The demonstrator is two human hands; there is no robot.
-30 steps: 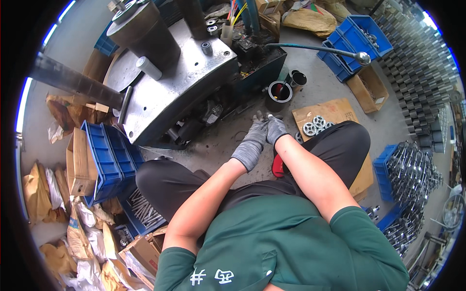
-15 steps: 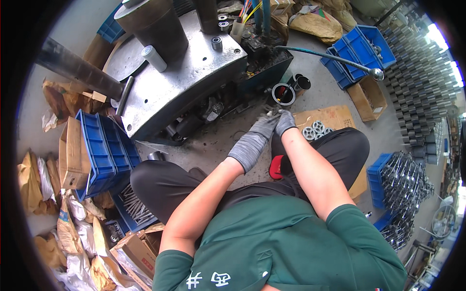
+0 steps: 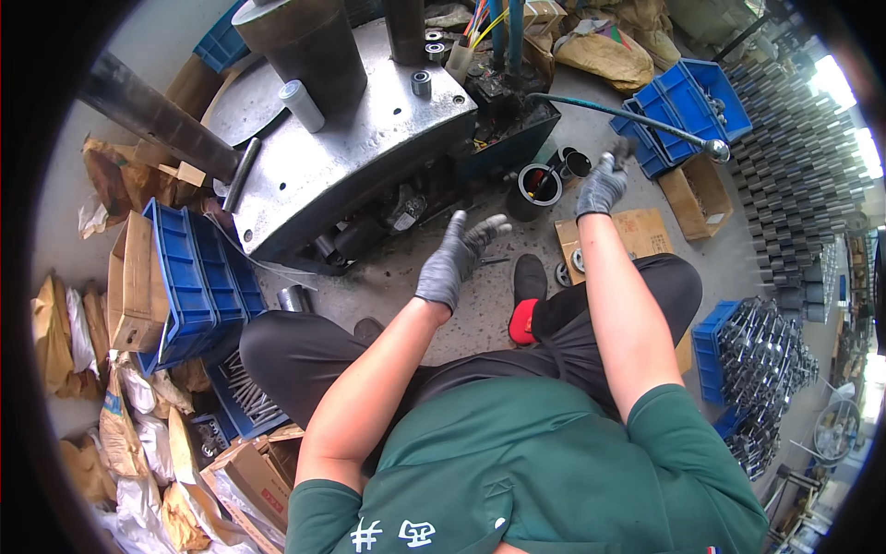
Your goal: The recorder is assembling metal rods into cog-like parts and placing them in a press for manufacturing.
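Left hand point(image 3: 454, 257) splayed — right hand point(image 3: 602, 186) fisted

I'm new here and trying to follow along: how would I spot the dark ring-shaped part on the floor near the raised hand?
Start at the big grey metal machine. By its lower right corner stands the dark ring, just left of the gloved right hand. It is wider than the small black cup beside it, with a pale inner rim.

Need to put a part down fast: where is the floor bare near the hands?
Bare concrete lies under the left hand, bordered by the press base, the black shoe and the left knee. A smaller strip runs between the cardboard sheet and the blue bins. Around the black ring below the right hand it is crowded.
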